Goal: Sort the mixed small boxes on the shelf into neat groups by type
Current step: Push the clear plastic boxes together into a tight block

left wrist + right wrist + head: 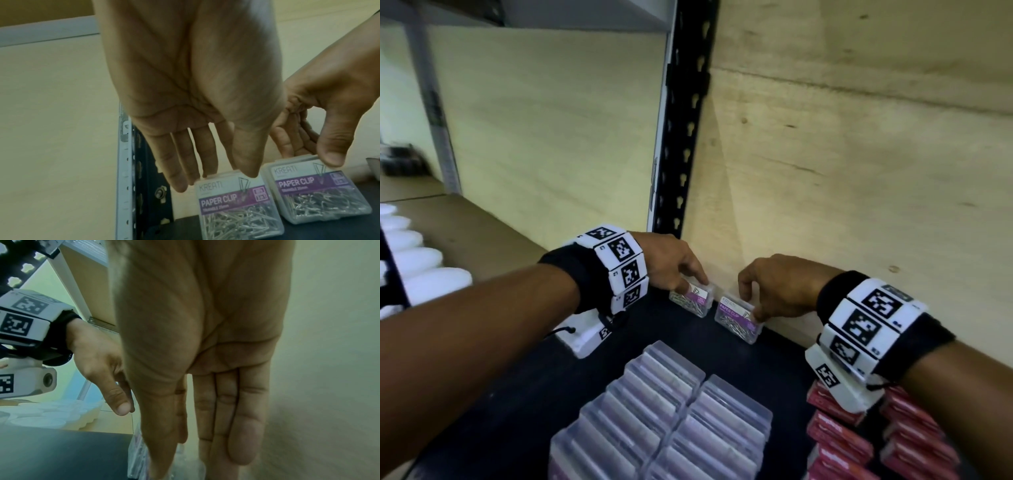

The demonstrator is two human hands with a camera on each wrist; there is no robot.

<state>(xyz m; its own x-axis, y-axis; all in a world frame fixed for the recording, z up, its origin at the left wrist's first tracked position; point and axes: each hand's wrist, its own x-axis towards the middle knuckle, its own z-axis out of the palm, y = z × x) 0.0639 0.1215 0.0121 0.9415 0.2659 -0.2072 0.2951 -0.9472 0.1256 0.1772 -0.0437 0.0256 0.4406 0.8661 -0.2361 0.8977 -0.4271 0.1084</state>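
1. My left hand [674,265] pinches the left paper clip box [692,299] at the shelf's [534,377] back corner.
2. My right hand [774,286] grips the right paper clip box [738,322] just beside it.
3. I see stacked clear boxes [664,418] and red boxes [839,438] nearer me; the black upright [685,120] stands behind.

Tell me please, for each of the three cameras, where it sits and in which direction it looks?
Head: on the head, looking down at the black shelf; both forearms, left hand, right hand.
Left wrist: under the left palm, facing two clear plastic paper clip boxes, left box and right box; right hand shows.
Right wrist: under the right palm, facing the wall; left hand shows.
Shared: head and left wrist both show both boxes.
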